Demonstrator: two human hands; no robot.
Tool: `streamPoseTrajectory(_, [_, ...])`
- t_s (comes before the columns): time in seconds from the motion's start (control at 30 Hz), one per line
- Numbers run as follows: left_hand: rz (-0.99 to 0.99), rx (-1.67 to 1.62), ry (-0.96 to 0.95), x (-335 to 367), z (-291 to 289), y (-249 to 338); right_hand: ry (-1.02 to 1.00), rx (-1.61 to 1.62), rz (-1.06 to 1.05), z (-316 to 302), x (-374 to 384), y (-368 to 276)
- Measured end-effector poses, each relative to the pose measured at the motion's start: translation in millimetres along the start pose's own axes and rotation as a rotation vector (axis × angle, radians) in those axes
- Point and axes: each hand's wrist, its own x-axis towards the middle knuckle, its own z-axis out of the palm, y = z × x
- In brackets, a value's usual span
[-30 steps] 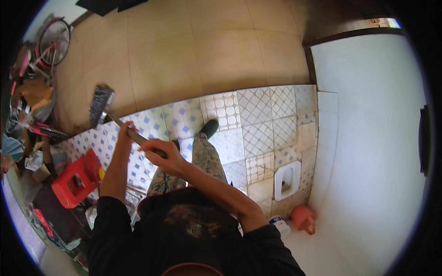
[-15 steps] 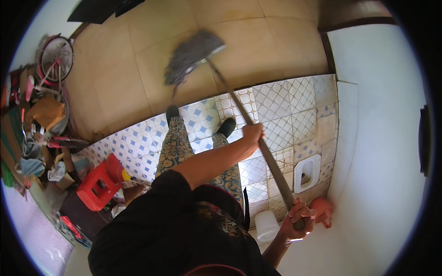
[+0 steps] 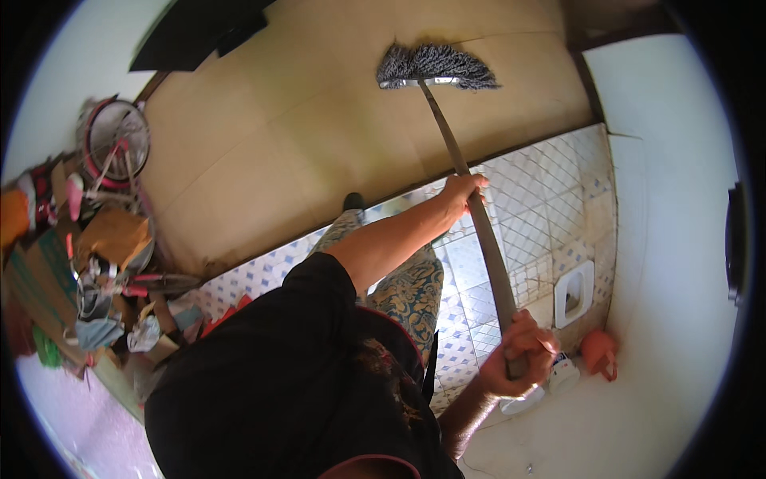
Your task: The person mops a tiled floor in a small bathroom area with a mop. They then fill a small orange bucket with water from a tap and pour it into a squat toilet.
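Note:
A mop (image 3: 493,263) with a long wooden handle slants across the view, its grey stringy head (image 3: 435,65) lying on the tan tiled floor at the far side. My left hand (image 3: 464,194) is closed round the middle of the handle, the arm stretched out in front of me. Closer to my body, my right hand (image 3: 523,357) grips the handle's near end. A white metal clamp joins the strands to the stick.
To the left a pink bicycle (image 3: 118,148) leans among cardboard, bags and clutter. A squat toilet (image 3: 574,294) is set into the patterned tiles at right, with a red plastic container (image 3: 598,354) nearby. A white wall (image 3: 670,160) bounds the right. A dark object (image 3: 199,36) hangs at upper left.
The mop head has swung to the right and turned, its strands now lying away from me. Both hands keep their hold, and my body and view have shifted.

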Motion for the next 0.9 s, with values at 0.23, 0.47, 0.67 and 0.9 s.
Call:
streamPoseTrajectory(0.23, [-0.026, -0.26, -0.023, -66, -94, 34, -0.53, 0.245, 0.195, 10, 24, 5])
streamPoseTrajectory(0.47, [0.062, -0.361, 0.026, -82, -229, 64, -0.861, 0.307, 0.498, 86, 17, 52])
streamPoseTrajectory(0.67, [0.107, -0.398, 0.097, -99, -357, 104, -1.241, 0.25, 0.516, 194, -10, 86])
streamPoseTrajectory(0.9, [0.116, -0.495, 0.234, -97, -505, 186, -1.359, 0.314, 0.85, 333, -59, 147])
